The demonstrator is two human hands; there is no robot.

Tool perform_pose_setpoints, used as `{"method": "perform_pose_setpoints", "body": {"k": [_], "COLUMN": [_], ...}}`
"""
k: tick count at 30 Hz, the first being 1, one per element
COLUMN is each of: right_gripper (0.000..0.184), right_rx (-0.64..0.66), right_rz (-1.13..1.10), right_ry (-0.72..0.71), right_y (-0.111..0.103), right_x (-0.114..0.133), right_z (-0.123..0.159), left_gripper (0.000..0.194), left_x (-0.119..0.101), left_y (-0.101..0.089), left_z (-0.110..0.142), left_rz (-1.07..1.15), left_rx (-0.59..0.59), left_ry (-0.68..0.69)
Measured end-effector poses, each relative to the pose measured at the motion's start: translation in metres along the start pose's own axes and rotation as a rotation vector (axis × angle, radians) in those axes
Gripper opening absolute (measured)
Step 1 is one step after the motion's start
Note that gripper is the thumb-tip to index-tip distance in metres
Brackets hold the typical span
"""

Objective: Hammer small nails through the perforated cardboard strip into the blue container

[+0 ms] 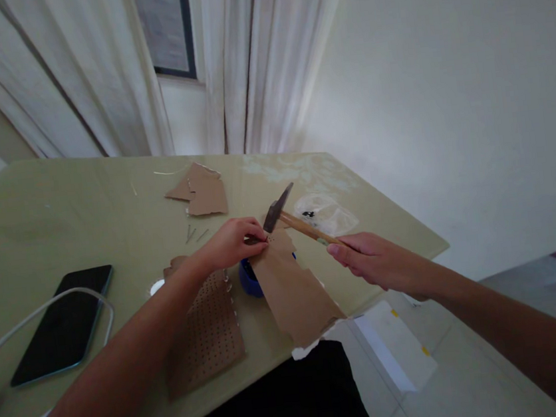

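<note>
My right hand [369,258] grips the wooden handle of a hammer [305,225]. Its dark metal head is right at the fingertips of my left hand [239,240]. Those fingertips pinch a thin nail, mostly hidden by the fingers and the hammer head, over the far end of a torn brown cardboard piece [292,294]. A few small holes show in the cardboard beside the fingers. Under that end is a round blue container [250,280], partly covered. A second cardboard piece [205,337], punched with rows of holes, lies under my left forearm.
Several loose nails [195,234] and torn cardboard scraps [203,191] lie farther back on the table [118,213]. A clear plastic bag [326,212] is beyond the hammer. At left are a dark tablet [67,323] and a white cable [42,303]. A white box [397,345] sits on the floor.
</note>
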State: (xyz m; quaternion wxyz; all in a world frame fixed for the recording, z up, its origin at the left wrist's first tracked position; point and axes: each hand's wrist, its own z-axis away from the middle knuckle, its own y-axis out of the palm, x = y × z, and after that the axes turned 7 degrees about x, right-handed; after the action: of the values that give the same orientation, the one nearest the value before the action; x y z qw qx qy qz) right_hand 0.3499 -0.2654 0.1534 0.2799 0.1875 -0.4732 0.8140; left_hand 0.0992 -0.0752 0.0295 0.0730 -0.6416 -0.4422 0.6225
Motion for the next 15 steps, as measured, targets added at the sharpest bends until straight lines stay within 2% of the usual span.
{"method": "perform_pose_setpoints", "body": {"k": [4, 11, 15], "right_gripper": [0.062, 0.061, 0.058], "right_rx": [0.024, -0.02, 0.012], "right_rz": [0.009, -0.039, -0.014], "right_ry": [0.011, 0.003, 0.023], "right_y": [0.0004, 0.0031, 0.0052], "right_x": [-0.0001, -0.0003, 0.0013], "right_z": [0.0002, -0.0004, -0.0027], "left_gripper": [0.022, 0.018, 0.02], "left_x": [0.0015, 0.0025, 0.0043], "left_y": [0.0007, 0.0014, 0.0009], "left_z": [-0.0003, -0.0001, 0.0001], "left_rz": [0.014, 0.026, -0.006], "left_rx": [0.007, 0.0, 0.017], "left_ry": [-0.009, -0.018, -0.026]}}
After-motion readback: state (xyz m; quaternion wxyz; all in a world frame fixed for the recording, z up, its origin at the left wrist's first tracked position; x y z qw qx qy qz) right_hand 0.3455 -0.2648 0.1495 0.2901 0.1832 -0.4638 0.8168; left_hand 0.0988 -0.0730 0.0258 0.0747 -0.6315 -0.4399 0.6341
